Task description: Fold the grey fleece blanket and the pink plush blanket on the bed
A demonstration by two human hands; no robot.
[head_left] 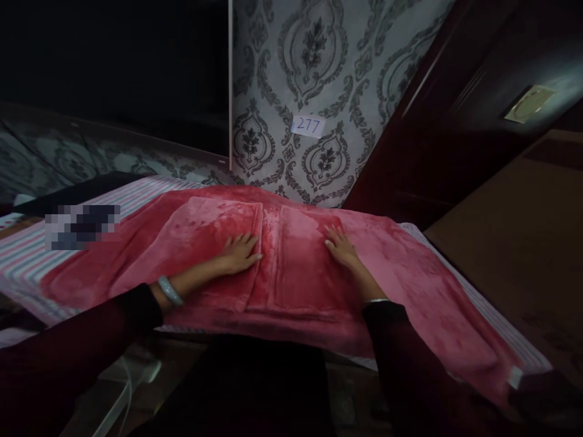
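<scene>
A red and pink plush garment (pixel 314 279) lies spread out, its two front panels almost meeting along a gap in the middle. On the left panel rests my left hand (pixel 240 252), palm down with fingers spread, close to that panel's edge. A pale bangle circles the left wrist. My right hand (pixel 341 246) lies flat on the right panel, fingers apart, near its upper outer part. Neither hand grips the fabric. The garment's sleeves or side parts stretch out to both sides.
Under the garment is a striped cloth (pixel 27 255) covering the table. A blurred-out item (pixel 82 227) sits at the left. Behind stand a dark screen (pixel 113 67) and a patterned wall (pixel 273 73) bearing a paper label (pixel 308 125). A dark red door (pixel 437 121) rises at the right.
</scene>
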